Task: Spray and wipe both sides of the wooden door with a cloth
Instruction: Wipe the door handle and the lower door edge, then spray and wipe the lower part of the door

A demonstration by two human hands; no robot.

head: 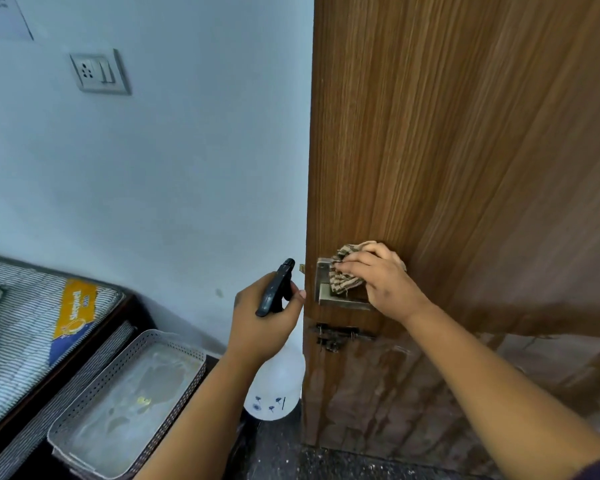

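The wooden door (465, 150) fills the right half of the view, edge-on toward me. Its lower part looks wet and streaked. My right hand (383, 280) grips a bunched striped cloth (343, 268) and presses it onto the metal door handle (326, 292). My left hand (262, 320) holds a spray bottle by its neck just left of the door's edge. The bottle's black trigger head (276, 289) sticks up above my fingers, and its white body (276, 386) hangs below my hand. A dark latch bolt (336, 336) sits under the handle.
A white wall (187, 168) with a switch-and-socket plate (99, 72) stands on the left. A striped mattress (32, 323) on a dark bed frame lies at lower left, with a perforated grey tray (129, 400) beside it. Dark speckled floor (326, 462) runs below the door.
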